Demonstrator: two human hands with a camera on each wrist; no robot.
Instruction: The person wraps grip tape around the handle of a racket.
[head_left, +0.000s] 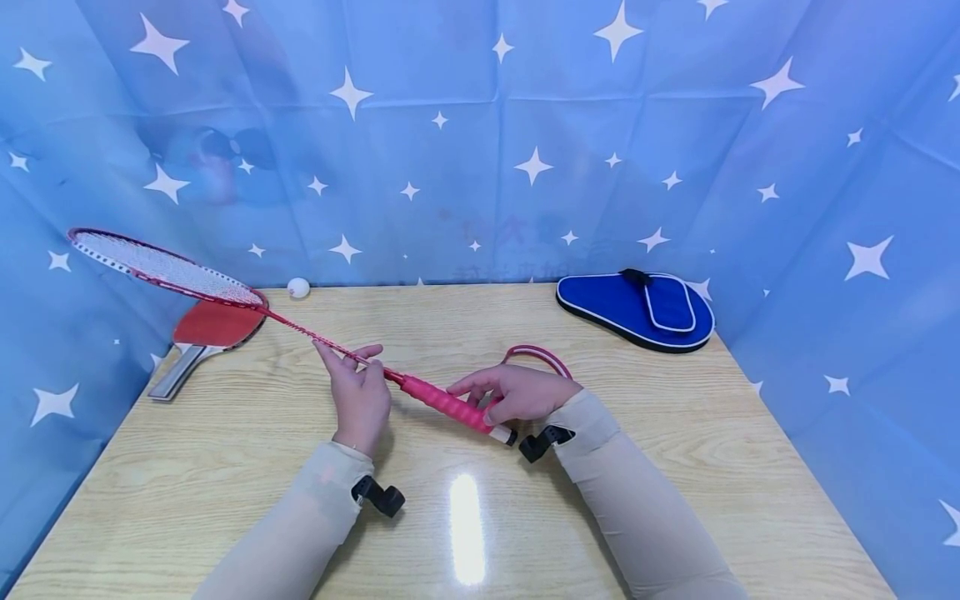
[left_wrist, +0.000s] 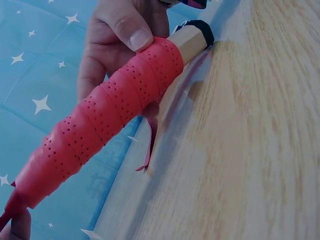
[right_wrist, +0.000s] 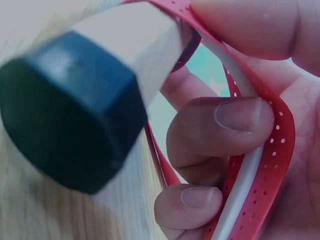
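Note:
A red badminton racket slants across the head view, its strung head at upper left and its handle toward my right hand. My left hand holds the shaft between thumb and fingers, just ahead of the handle. Pink-red perforated grip tape is wound in overlapping turns over most of the handle. Bare pale wood and a black butt cap show at its end. My right hand curls around the loose tape strip, which has a white stripe, with the thumb at the last turn. One loop rises behind this hand.
At the left lies a red table tennis paddle, partly beneath the racket head in view. A white ball sits at the table's back edge. A blue paddle case lies at back right. Starred blue cloth stands behind the wooden table.

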